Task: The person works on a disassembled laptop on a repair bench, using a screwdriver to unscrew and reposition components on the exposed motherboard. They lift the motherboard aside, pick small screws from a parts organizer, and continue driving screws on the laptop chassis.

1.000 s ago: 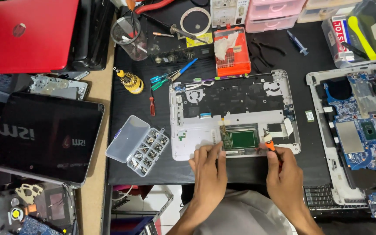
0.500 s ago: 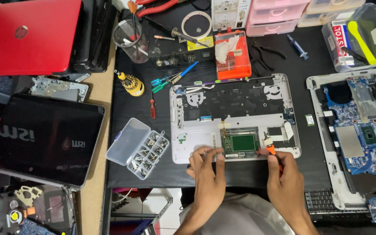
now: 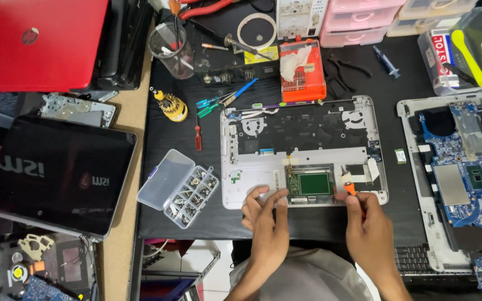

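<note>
Cluttering black bench mat (image 3: pixel 207 111): laptop parts.

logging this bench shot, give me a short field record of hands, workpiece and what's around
left hand: left hand fingertips on the front edge of the laptop shell
right hand: right hand holds an orange-handled tool, tip by the green touchpad board
left of shell: open screw box
right of shell: second chassis with blue motherboard
far left: black laptop, red laptop

Head camera looks straight down, close above workbench (image 3: pixel 140 111).
</note>
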